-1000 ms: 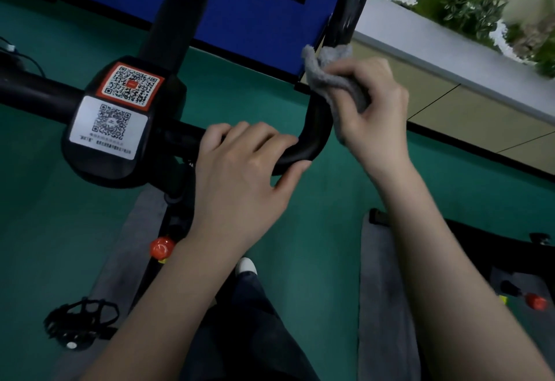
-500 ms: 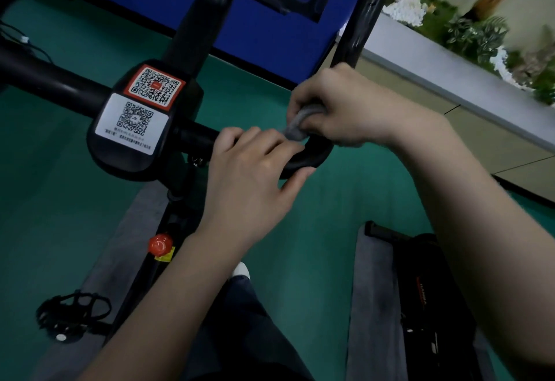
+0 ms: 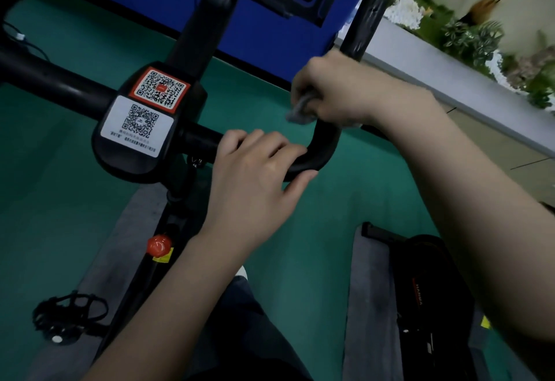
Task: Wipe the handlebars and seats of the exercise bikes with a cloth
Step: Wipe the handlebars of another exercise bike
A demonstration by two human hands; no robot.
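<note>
While left hand grips one handlebar, right hand grips one cloth.

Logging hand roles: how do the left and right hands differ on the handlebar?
The left hand grips the handlebar bare, near its bend; the right hand grips past the bend, on the rising part. The right hand presses a grey cloth to the bar; the left hand holds none. Both curl round the same black bar.
</note>
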